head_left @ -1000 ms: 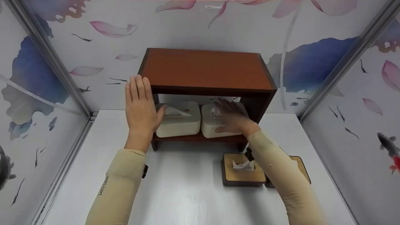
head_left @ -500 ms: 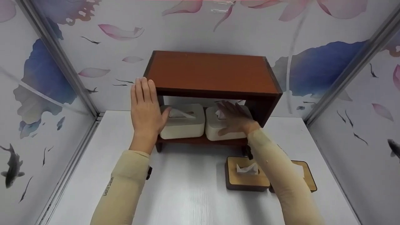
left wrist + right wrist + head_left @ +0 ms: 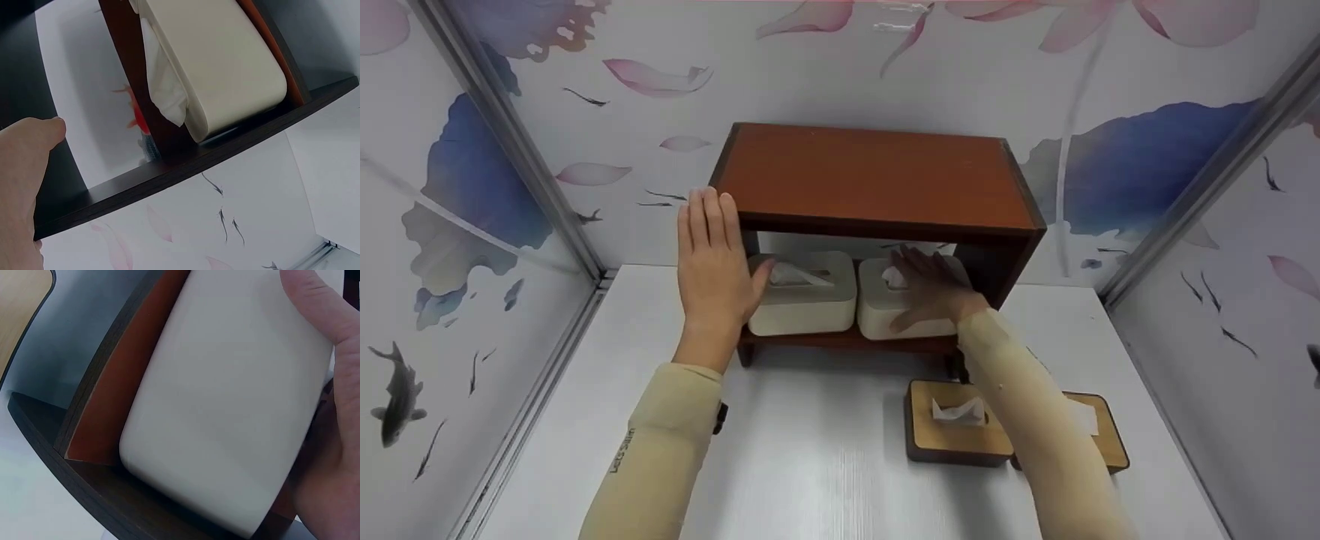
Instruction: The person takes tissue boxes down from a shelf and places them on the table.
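Observation:
A reddish-brown wooden shelf (image 3: 877,176) with dark edges stands at the back of the white table. Two pale tissue boxes sit side by side on its lower board: a left tissue box (image 3: 802,315) and a right tissue box (image 3: 875,319), each with a tissue poking out. My left hand (image 3: 712,277) lies straight-fingered along the shelf's left side, thumb at the inner front edge. My right hand (image 3: 934,295) rests on the right box, fingers spread over its top and thumb on its front face (image 3: 225,394). In the left wrist view, the left box (image 3: 219,62) reaches close to the side panel.
Two wood-topped tissue boxes are on the table in front of the shelf at right: one nearer the middle (image 3: 952,435), the other (image 3: 1106,431) partly hidden by my right sleeve (image 3: 1035,427). Patterned panels with metal frames enclose the table's back and sides.
The head view has shifted slightly, so everything appears a little lower and farther right. Both hands keep their places at the shelf and on the right tissue box.

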